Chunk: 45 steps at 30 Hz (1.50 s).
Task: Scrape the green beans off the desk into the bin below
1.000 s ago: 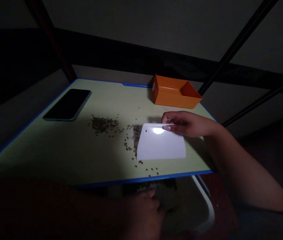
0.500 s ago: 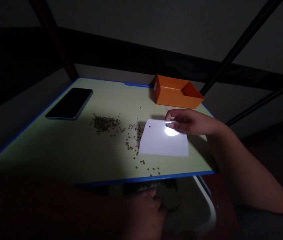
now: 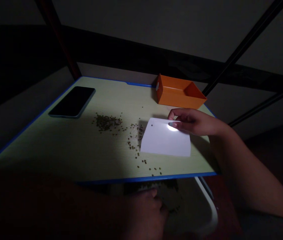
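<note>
My right hand [image 3: 190, 121] pinches the top edge of a white plastic dough scraper [image 3: 165, 141], thumb in front and fingers behind. The scraper is tilted, its long edge toward me, and one dark speck shows on it. Beside its left edge lie scattered small greenish beans [image 3: 132, 145] that look like mung beans. Farther left is a denser pile of the same beans [image 3: 106, 122]. Below the table's front edge, my left hand [image 3: 147, 211] is closed, in dim light, over a white-rimmed bin [image 3: 212, 206] with more dark beans inside. What that hand holds, if anything, is hidden.
The pale table [image 3: 91, 160] has a blue edge. A dark-screened phone [image 3: 72, 101] lies at its far left. An orange open box [image 3: 181, 91] stands at the back right. A few loose beans [image 3: 152, 169] sit near the front edge. Dark panels rise behind.
The whole view has shifted slightly. The bright reflection on the scraper has shrunk, so its tilt has changed a little. Both hands keep their grips, and the bean piles look the same.
</note>
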### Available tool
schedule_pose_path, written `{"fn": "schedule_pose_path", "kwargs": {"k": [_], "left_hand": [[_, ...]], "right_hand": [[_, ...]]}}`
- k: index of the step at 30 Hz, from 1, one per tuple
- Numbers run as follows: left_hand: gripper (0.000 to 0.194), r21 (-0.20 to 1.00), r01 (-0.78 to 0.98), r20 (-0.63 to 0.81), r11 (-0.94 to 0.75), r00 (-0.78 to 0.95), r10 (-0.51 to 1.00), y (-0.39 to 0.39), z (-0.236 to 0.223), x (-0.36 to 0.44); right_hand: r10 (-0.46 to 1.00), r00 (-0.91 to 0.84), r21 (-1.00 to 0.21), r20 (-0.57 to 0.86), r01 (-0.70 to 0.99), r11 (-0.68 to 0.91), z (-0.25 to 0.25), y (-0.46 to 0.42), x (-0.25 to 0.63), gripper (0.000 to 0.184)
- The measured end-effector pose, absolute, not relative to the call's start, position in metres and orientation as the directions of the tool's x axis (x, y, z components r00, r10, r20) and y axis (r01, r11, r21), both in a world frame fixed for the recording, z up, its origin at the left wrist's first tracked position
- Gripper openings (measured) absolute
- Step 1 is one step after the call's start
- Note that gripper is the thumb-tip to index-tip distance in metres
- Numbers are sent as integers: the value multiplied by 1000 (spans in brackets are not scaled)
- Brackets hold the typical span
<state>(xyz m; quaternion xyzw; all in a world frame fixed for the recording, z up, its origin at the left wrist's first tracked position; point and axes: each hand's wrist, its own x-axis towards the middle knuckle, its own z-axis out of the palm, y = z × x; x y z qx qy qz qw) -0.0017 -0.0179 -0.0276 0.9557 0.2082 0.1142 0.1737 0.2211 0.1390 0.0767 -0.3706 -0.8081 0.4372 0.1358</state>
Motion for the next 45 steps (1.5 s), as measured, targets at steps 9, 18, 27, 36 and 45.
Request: {"fn": "schedule_pose_path", "kwargs": {"k": [9, 18, 27, 36, 45], "left_hand": [[26, 397, 371, 58, -840, 903, 426, -23, -36, 3], [24, 379, 283, 119, -881, 929, 350, -17, -26, -2], [25, 433, 322, 106, -842, 909, 402, -18, -23, -2], [29, 409, 274, 102, -870, 934, 343, -16, -19, -5], [29, 406, 332, 81, -851, 915, 396, -19, -26, -1]], "right_hand": [[709, -701, -807, -81, 464, 366, 74, 139, 216, 23], [669, -742, -808, -45, 421, 413, 69, 139, 213, 22], [684, -728, -814, -41, 422, 400, 64, 138, 213, 23], [663, -746, -811, -64, 426, 401, 60, 136, 205, 26], [585, -798, -778, -145, 457, 430, 61, 132, 205, 24]]}}
